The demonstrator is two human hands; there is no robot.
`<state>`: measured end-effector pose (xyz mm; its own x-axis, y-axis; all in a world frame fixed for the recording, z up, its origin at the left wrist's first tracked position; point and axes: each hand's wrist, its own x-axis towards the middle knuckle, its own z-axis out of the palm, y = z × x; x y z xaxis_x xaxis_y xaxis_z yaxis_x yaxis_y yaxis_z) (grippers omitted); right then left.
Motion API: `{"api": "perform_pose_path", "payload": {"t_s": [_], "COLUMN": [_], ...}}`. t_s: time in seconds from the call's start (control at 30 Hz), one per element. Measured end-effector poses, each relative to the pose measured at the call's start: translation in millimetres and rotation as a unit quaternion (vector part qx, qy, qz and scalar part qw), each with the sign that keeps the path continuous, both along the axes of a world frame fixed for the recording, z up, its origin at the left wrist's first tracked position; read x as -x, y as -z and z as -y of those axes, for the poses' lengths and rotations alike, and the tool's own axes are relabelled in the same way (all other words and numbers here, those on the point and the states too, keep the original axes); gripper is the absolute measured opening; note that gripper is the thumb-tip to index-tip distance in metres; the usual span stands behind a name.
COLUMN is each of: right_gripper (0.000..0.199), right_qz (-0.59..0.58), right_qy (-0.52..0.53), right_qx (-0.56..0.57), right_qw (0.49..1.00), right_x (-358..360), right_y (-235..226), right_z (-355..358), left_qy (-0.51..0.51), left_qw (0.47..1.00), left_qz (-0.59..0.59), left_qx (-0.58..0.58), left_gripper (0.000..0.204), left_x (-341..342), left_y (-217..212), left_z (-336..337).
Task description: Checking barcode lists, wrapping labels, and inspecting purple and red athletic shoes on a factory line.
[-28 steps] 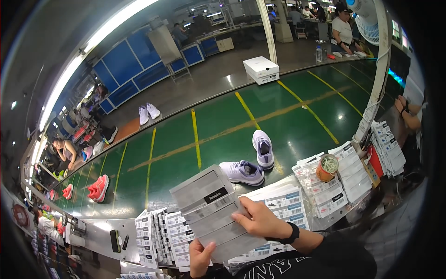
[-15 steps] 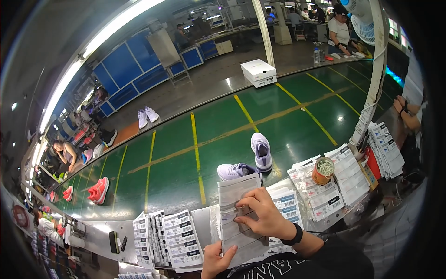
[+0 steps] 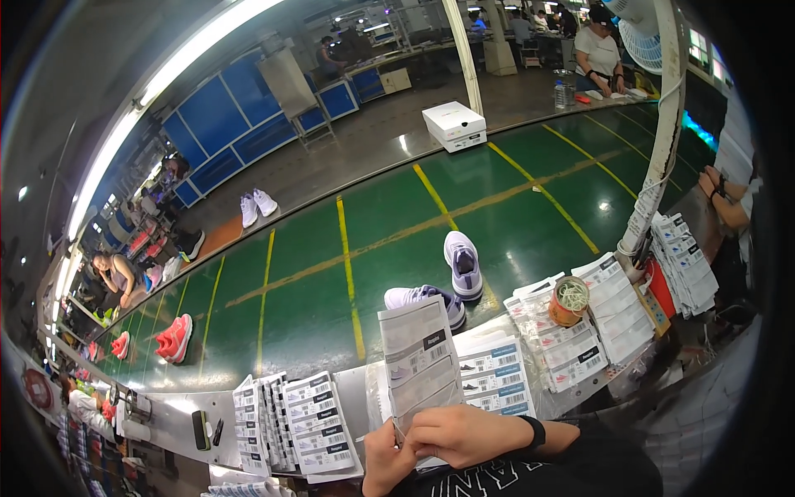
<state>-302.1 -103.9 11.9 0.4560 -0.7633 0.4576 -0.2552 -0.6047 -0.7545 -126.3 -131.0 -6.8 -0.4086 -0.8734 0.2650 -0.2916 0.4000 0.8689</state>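
A tall sheet of shoe labels stands tilted up before me at the bench edge. My left hand pinches its lower left corner. My right hand, with a dark wristband behind it, is closed at the sheet's bottom edge beside my left thumb; its fingertips are partly hidden. Just beyond the sheet, a white and lilac sneaker stands on the green belt. Its mate lies crosswise, partly covered by the sheet. Another stack of label sheets lies to the right of the held sheet.
The green belt with yellow lines crosses ahead, carrying coral sneakers at left. A white shoebox sits at its far edge. Label stacks, a tin of rubber bands and a leaning post line my side. Co-workers are nearby.
My right hand has dropped from the middle of the label sheet to its lower edge, next to my left hand. The sheet's printed face shows more, and the view has shifted slightly.
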Motion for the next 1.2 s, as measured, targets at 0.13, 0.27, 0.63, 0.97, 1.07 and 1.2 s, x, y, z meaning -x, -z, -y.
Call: {"api": "perform_pose_path", "payload": {"t_s": [0.13,0.27,0.63,0.97,1.07,1.2], "right_gripper": [0.018,0.027,0.02,0.018,0.014,0.011], "right_qz": [0.009,0.056,0.068,0.012,0.032,0.036], "right_qy": [0.16,0.332,0.401,0.428,0.414,0.403], "right_qx": [0.07,0.078,0.139,0.127,0.118,0.112], "right_qw": [0.985,0.938,0.903,0.895,0.902,0.908], "right_x": [3.3,1.1,5.2,5.7,6.2,8.3], "right_y": [-10.8,-17.8,-16.3,-27.2,-26.3,-27.3], "right_z": [7.4,11.3,10.6,-2.0,-2.2,-2.8], "left_qy": [0.01,0.013,0.026,0.013,0.03,0.037], "left_qw": [0.994,0.981,0.976,0.961,0.961,0.962], "left_qz": [0.058,0.118,0.079,0.12,0.114,0.11], "left_qx": [0.094,0.155,0.2,0.249,0.249,0.247], "left_gripper": [0.022,0.032,0.034,0.04,0.046,0.047], "left_x": [2.5,23.2,31.6,34.7,34.9,33.2], "left_y": [7.5,0.3,1.8,4.9,6.7,10.6], "left_z": [0.6,-7.5,-10.2,-8.1,-6.4,-7.9]}}
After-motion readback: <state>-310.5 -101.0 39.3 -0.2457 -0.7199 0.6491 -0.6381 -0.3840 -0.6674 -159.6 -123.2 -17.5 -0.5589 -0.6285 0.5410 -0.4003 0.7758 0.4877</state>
